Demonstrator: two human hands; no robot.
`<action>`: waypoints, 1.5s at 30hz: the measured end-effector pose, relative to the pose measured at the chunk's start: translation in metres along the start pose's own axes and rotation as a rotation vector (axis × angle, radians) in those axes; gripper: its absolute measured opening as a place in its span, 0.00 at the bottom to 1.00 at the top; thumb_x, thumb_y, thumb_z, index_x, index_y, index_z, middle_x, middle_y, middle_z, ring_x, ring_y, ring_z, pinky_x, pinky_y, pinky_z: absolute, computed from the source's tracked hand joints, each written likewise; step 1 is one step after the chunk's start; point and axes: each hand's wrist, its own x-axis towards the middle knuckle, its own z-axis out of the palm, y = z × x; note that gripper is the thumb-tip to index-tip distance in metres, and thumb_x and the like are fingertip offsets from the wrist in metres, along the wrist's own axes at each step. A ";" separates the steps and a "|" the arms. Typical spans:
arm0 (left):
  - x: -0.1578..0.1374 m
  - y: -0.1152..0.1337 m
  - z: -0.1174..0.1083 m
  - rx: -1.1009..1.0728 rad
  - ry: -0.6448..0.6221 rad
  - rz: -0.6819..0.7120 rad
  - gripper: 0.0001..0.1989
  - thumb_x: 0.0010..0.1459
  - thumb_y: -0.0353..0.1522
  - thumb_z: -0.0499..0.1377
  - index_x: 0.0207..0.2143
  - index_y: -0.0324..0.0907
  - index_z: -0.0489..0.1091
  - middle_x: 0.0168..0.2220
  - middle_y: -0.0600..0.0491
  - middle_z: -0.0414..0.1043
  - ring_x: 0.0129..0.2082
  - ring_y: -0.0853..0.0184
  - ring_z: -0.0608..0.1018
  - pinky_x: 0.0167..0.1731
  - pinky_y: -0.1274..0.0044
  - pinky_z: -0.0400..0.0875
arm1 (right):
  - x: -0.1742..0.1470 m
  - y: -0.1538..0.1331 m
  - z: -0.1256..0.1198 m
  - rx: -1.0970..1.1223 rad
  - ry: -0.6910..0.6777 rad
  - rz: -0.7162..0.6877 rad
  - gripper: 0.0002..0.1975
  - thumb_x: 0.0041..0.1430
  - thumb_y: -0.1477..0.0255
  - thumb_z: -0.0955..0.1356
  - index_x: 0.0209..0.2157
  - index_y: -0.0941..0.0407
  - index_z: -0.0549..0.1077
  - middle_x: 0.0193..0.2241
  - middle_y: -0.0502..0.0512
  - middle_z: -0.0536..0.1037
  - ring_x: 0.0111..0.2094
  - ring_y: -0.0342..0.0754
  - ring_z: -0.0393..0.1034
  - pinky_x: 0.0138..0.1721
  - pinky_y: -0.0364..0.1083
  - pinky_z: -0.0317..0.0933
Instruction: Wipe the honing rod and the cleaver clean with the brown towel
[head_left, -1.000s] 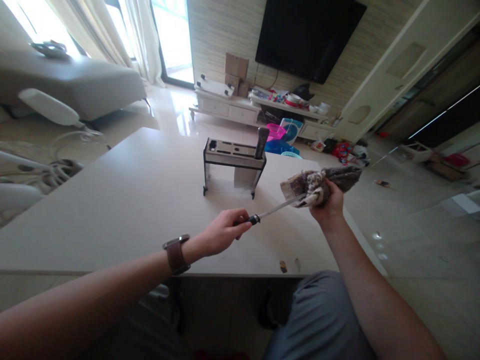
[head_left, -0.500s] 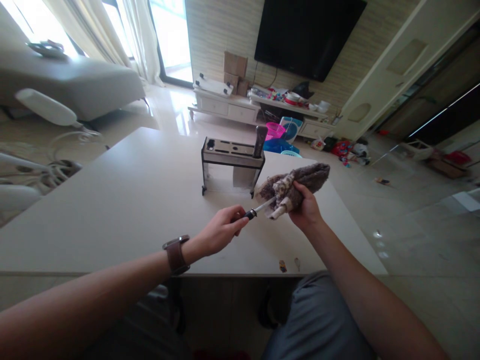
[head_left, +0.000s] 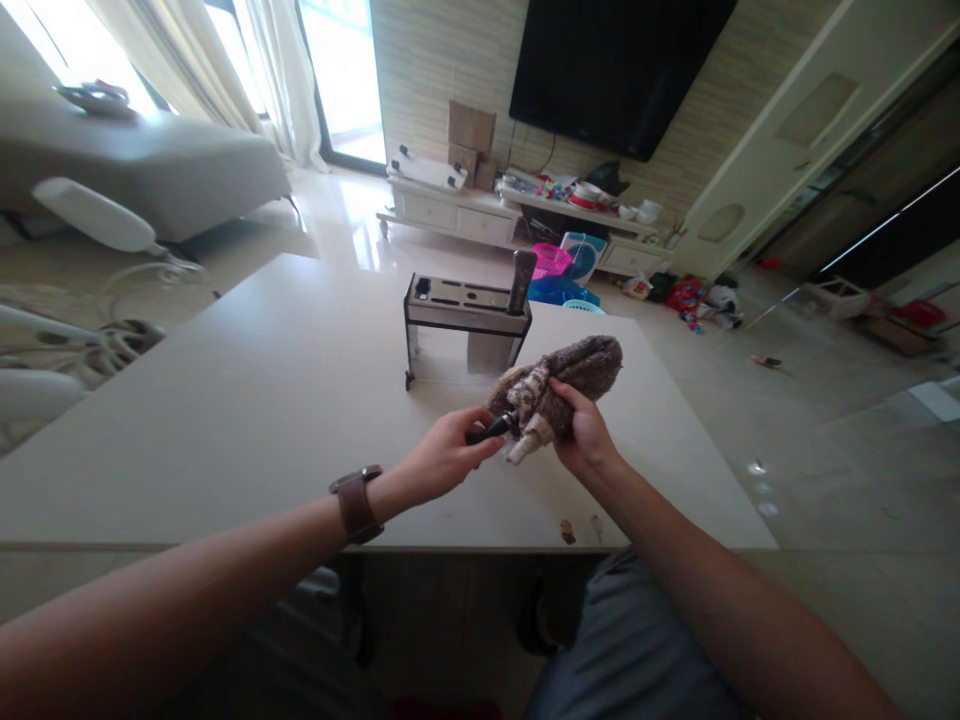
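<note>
My left hand (head_left: pixel 450 445) is closed round the black handle of a sharpening steel (head_left: pixel 495 429). Its thin metal rod is now hidden inside a fuzzy brown-grey cloth (head_left: pixel 581 375). My right hand (head_left: pixel 586 432) grips this bunched cloth, thumb on top, just above the tabletop. A pale rolled end of the cloth hangs below the handle. Behind both hands stands a knife holder (head_left: pixel 469 303) with slots in its top and clear sides. A cleaver (head_left: pixel 523 283) sits upright in its right end, the dark handle sticking up.
The white table (head_left: pixel 225 400) stretches mostly to the left. Two small items, one a yellow-brown figure (head_left: pixel 567 531), lie near its front edge. White chairs (head_left: pixel 94 215) stand at the left. Beyond are a low cabinet (head_left: pixel 487 222) and a pink basket (head_left: pixel 550 260).
My right hand has drawn the cloth left and down along the rod, up to the handle. The rod, visible before, is now covered. My left hand has barely moved.
</note>
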 end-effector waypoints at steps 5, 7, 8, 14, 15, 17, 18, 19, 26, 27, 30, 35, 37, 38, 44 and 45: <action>-0.003 0.003 -0.001 0.033 -0.024 0.001 0.14 0.60 0.44 0.62 0.35 0.42 0.69 0.21 0.61 0.63 0.19 0.73 0.65 0.21 0.80 0.60 | 0.018 -0.031 -0.011 0.074 0.066 -0.069 0.07 0.55 0.77 0.73 0.37 0.56 0.80 0.34 0.51 0.87 0.32 0.46 0.83 0.36 0.42 0.79; -0.003 0.004 -0.002 0.051 -0.034 0.008 0.15 0.60 0.44 0.62 0.35 0.42 0.69 0.21 0.61 0.63 0.19 0.73 0.65 0.21 0.80 0.60 | 0.025 -0.042 -0.017 0.087 0.104 -0.096 0.06 0.56 0.77 0.71 0.37 0.56 0.80 0.32 0.50 0.86 0.30 0.45 0.82 0.35 0.43 0.79; -0.004 0.004 -0.002 0.062 -0.038 0.009 0.15 0.60 0.45 0.62 0.35 0.42 0.69 0.21 0.61 0.63 0.19 0.72 0.65 0.21 0.79 0.59 | 0.029 -0.046 -0.020 0.089 0.119 -0.112 0.06 0.56 0.77 0.71 0.36 0.56 0.80 0.32 0.50 0.86 0.30 0.45 0.82 0.34 0.43 0.79; -0.004 0.004 -0.002 0.122 -0.028 0.010 0.18 0.59 0.48 0.64 0.34 0.42 0.70 0.23 0.58 0.66 0.21 0.71 0.66 0.21 0.79 0.59 | 0.046 -0.061 -0.042 0.109 0.147 -0.204 0.06 0.57 0.75 0.71 0.37 0.56 0.79 0.32 0.49 0.86 0.30 0.45 0.82 0.33 0.43 0.78; -0.004 0.004 -0.002 0.128 -0.026 0.009 0.18 0.59 0.47 0.64 0.33 0.42 0.70 0.23 0.58 0.66 0.21 0.71 0.66 0.21 0.79 0.59 | 0.048 -0.062 -0.044 0.110 0.153 -0.213 0.06 0.56 0.75 0.71 0.37 0.55 0.79 0.32 0.49 0.85 0.30 0.45 0.81 0.33 0.43 0.78; -0.005 0.004 -0.002 0.139 -0.023 0.008 0.18 0.59 0.47 0.64 0.33 0.41 0.70 0.23 0.58 0.67 0.21 0.71 0.66 0.20 0.79 0.58 | 0.049 -0.063 -0.047 0.104 0.158 -0.219 0.06 0.56 0.75 0.71 0.37 0.55 0.78 0.32 0.47 0.85 0.30 0.44 0.81 0.34 0.43 0.78; -0.005 0.004 -0.002 0.141 -0.025 0.006 0.17 0.59 0.47 0.64 0.33 0.41 0.70 0.23 0.57 0.68 0.21 0.71 0.66 0.20 0.79 0.58 | 0.049 -0.063 -0.047 0.100 0.158 -0.214 0.06 0.56 0.75 0.71 0.37 0.54 0.78 0.32 0.47 0.85 0.31 0.44 0.81 0.34 0.43 0.78; -0.005 0.004 -0.002 0.139 -0.027 0.004 0.17 0.59 0.47 0.63 0.33 0.41 0.70 0.23 0.57 0.68 0.20 0.71 0.66 0.20 0.79 0.57 | 0.049 -0.062 -0.047 0.096 0.160 -0.205 0.06 0.56 0.75 0.71 0.37 0.54 0.78 0.32 0.47 0.85 0.30 0.44 0.81 0.34 0.42 0.78; -0.005 0.000 -0.003 0.084 -0.088 -0.059 0.17 0.63 0.46 0.61 0.33 0.42 0.70 0.21 0.59 0.67 0.18 0.72 0.67 0.20 0.79 0.59 | 0.036 -0.060 -0.030 0.095 0.172 -0.092 0.07 0.59 0.75 0.69 0.38 0.57 0.79 0.31 0.49 0.85 0.29 0.44 0.80 0.32 0.42 0.77; -0.005 -0.001 -0.003 0.086 -0.094 -0.064 0.17 0.63 0.46 0.61 0.33 0.42 0.70 0.21 0.58 0.68 0.18 0.72 0.66 0.20 0.79 0.59 | 0.035 -0.060 -0.028 0.091 0.169 -0.080 0.07 0.59 0.75 0.69 0.38 0.57 0.79 0.30 0.50 0.85 0.29 0.44 0.80 0.32 0.43 0.78; -0.005 -0.003 -0.003 0.073 -0.125 -0.066 0.18 0.64 0.47 0.60 0.33 0.42 0.69 0.21 0.58 0.68 0.18 0.72 0.66 0.18 0.79 0.58 | 0.032 -0.059 -0.025 0.076 0.155 -0.060 0.07 0.60 0.74 0.69 0.38 0.58 0.79 0.31 0.51 0.85 0.29 0.45 0.80 0.33 0.43 0.78; -0.006 -0.005 -0.003 0.058 -0.176 -0.059 0.18 0.67 0.48 0.57 0.34 0.42 0.68 0.21 0.58 0.70 0.18 0.72 0.67 0.18 0.79 0.61 | 0.028 -0.057 -0.021 0.064 0.121 -0.061 0.07 0.58 0.75 0.70 0.38 0.56 0.79 0.31 0.50 0.86 0.29 0.45 0.81 0.33 0.43 0.78; -0.006 -0.007 -0.003 0.059 -0.185 -0.062 0.18 0.67 0.47 0.56 0.35 0.42 0.68 0.21 0.58 0.70 0.18 0.72 0.67 0.18 0.79 0.61 | 0.025 -0.055 -0.018 0.061 0.112 -0.046 0.06 0.57 0.75 0.70 0.37 0.56 0.79 0.30 0.49 0.86 0.29 0.45 0.80 0.32 0.43 0.78; -0.005 -0.008 -0.003 0.059 -0.188 -0.062 0.18 0.68 0.47 0.56 0.35 0.42 0.68 0.21 0.58 0.70 0.17 0.72 0.67 0.18 0.80 0.60 | 0.024 -0.054 -0.017 0.057 0.107 -0.034 0.06 0.57 0.75 0.70 0.37 0.56 0.79 0.30 0.49 0.86 0.29 0.45 0.80 0.33 0.43 0.78; -0.003 -0.011 -0.002 0.029 -0.193 -0.057 0.18 0.68 0.47 0.55 0.33 0.42 0.65 0.21 0.58 0.70 0.17 0.73 0.67 0.17 0.80 0.60 | 0.013 -0.040 -0.008 0.013 0.026 0.018 0.07 0.54 0.75 0.72 0.36 0.56 0.80 0.32 0.50 0.86 0.31 0.46 0.81 0.36 0.44 0.78; -0.003 -0.011 -0.002 0.014 -0.196 -0.059 0.18 0.68 0.47 0.55 0.33 0.42 0.65 0.21 0.58 0.70 0.16 0.73 0.67 0.17 0.81 0.59 | 0.011 -0.036 -0.007 0.004 0.004 0.031 0.07 0.54 0.75 0.73 0.36 0.56 0.81 0.32 0.50 0.87 0.31 0.47 0.81 0.38 0.44 0.79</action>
